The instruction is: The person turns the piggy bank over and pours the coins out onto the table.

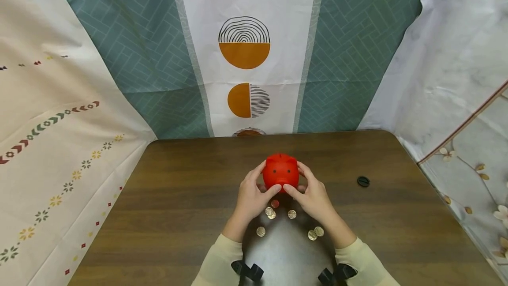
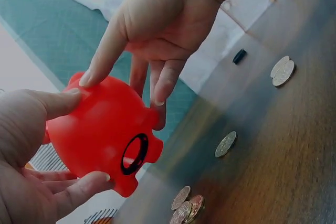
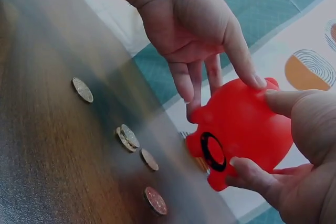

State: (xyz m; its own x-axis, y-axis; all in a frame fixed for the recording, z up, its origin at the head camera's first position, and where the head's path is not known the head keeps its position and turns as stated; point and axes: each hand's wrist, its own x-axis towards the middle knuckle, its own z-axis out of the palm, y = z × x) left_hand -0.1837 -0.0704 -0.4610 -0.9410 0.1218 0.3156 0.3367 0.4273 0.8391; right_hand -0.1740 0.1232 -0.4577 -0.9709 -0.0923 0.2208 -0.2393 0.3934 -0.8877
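Both hands cup a red piggy bank (image 1: 281,171) lifted just above the wooden table (image 1: 178,197): the left hand (image 1: 251,195) grips one side, the right hand (image 1: 313,197) the other. Loose coins (image 1: 271,213) lie beneath and nearer the person. A black plug (image 1: 363,181) sits well off to the right.

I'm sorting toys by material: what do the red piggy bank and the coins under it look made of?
The piggy bank looks like moulded plastic: uniform red, smooth, a soft sheen, rounded seamless feet. The coins look like metal: thin discs with a dull gold to silver glint, one reddish. Both are judged by look alone.
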